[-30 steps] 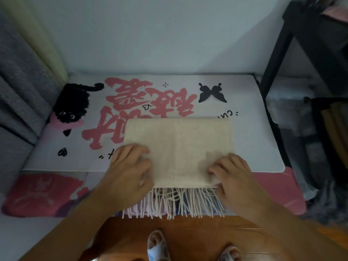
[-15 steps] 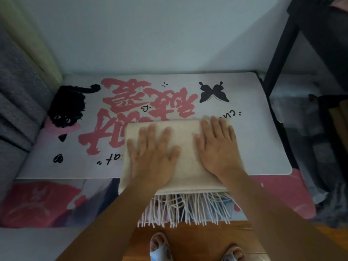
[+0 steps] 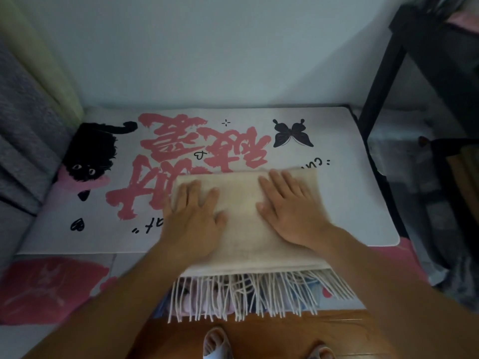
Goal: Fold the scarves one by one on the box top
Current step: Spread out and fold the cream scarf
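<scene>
A cream scarf (image 3: pixel 243 229) lies folded into a rectangle on the white box top (image 3: pixel 350 198), which carries pink characters, a black cat and a butterfly. The scarf's tassel fringe (image 3: pixel 248 294) hangs over the box's front edge. My left hand (image 3: pixel 193 221) lies flat on the scarf's left half, fingers straight and spread. My right hand (image 3: pixel 290 206) presses flat on the right half, fingers pointing towards the far edge.
A black metal shelf frame (image 3: pixel 381 73) stands close to the box's right end. Grey fabric (image 3: pixel 23 141) lies against the left end, and a pale wall runs behind. Wooden floor (image 3: pixel 272 338) and my slippered feet show below the fringe.
Both hands left the near corners of the scarf, where they gripped the fold a second ago, and slid forward to lie flat on top. In the last half second they barely moved.
</scene>
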